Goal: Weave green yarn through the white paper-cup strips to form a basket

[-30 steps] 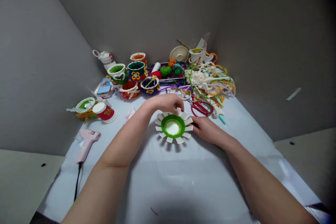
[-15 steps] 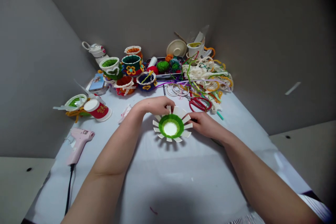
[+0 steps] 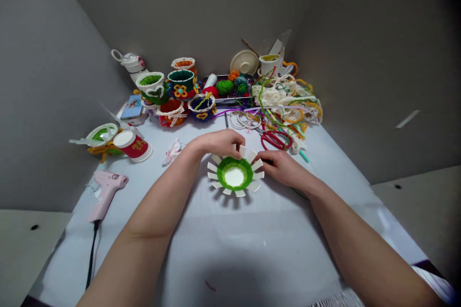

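A paper cup [image 3: 221, 179], its wall cut into splayed white strips, sits on the table with its opening facing me. Green yarn [image 3: 248, 177] is woven round its inside, lighter near the white bottom. My left hand [image 3: 225, 143] pinches a strip at the far rim between thumb and fingers. At the right side, my right hand [image 3: 275, 164] has curled fingers touching the strips; what they grip is hidden. A green yarn strand [image 3: 299, 194] shows beneath my right wrist.
A pink glue gun [image 3: 106, 193] and red-white paper cup [image 3: 134, 147] lie left. Several yarn-covered cups [image 3: 182, 87] stand behind, near a tray [image 3: 230, 101] of yarn balls. Red scissors [image 3: 276, 140] and tangled lace and cords [image 3: 284, 100] are at the back right.
The cut cup has turned slightly, and my left hand has shifted a little to the right along its rim. My right hand stays by the right strips. The camera view has shifted slightly.
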The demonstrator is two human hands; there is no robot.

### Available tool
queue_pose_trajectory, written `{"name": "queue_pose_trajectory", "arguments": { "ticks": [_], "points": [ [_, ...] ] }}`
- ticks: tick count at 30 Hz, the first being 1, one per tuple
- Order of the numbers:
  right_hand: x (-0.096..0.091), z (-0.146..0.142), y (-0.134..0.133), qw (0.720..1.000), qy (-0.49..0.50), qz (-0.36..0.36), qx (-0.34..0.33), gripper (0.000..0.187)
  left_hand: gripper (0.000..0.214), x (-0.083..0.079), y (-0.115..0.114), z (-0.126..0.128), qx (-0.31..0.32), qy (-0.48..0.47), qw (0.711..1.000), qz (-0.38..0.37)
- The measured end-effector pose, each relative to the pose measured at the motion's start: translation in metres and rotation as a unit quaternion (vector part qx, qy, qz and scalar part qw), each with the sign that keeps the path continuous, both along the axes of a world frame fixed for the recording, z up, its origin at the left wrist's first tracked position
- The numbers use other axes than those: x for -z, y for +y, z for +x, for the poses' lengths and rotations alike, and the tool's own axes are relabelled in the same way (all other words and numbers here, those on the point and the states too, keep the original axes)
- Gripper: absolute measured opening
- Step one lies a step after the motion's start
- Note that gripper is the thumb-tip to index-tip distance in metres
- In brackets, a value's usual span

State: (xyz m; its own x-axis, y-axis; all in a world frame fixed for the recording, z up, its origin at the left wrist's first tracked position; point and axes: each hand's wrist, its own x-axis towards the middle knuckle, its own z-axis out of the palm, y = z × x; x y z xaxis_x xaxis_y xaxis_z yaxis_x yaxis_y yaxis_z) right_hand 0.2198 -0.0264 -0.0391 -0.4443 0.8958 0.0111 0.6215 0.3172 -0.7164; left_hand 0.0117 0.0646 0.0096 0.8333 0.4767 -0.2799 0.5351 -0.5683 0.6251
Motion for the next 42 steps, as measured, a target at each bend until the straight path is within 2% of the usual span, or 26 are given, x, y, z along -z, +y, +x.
{"name": "queue_pose_trajectory", "arguments": {
  "ticks": [4,9,13,20,23,29,34,39,42],
  "points": [
    [-0.002,0.002,0.0,1.0,0.013,0.0,0.006,0.028,0.014,-0.003,-0.002,-0.001,-0.004,0.033,0.999,0.026],
    [-0.004,0.003,0.001,1.0,0.009,0.004,0.02,0.027,0.032,-0.007,-0.001,-0.004,0.034,0.029,0.999,-0.023],
    [-0.004,0.001,0.0,1.0,0.016,-0.009,0.01,0.026,0.033,-0.001,-0.001,-0.002,0.056,0.004,0.998,-0.037],
    [-0.006,0.004,-0.001,1.0,-0.008,0.015,0.024,0.028,0.023,0.012,0.001,0.007,-0.047,-0.019,0.999,-0.001],
    [-0.008,0.008,0.0,0.998,0.034,0.003,0.057,0.024,0.023,0.012,0.001,0.007,-0.05,-0.02,0.999,0.002],
    [-0.012,0.01,-0.001,0.98,0.152,-0.027,0.128,0.029,0.023,0.007,-0.004,0.008,-0.048,-0.014,0.999,0.002],
    [-0.017,0.001,-0.007,0.974,0.169,0.015,0.151,0.023,0.022,0.003,-0.011,0.012,-0.036,-0.013,0.999,0.003],
    [-0.021,0.003,-0.012,0.985,0.11,0.102,0.085,0.016,0.022,0.003,-0.01,0.011,-0.046,-0.01,0.999,0.007],
    [-0.018,0.012,-0.008,0.987,0.097,0.094,0.09,0.017,0.022,0.004,-0.004,0.007,-0.054,-0.021,0.998,0.01]
  ]
}}
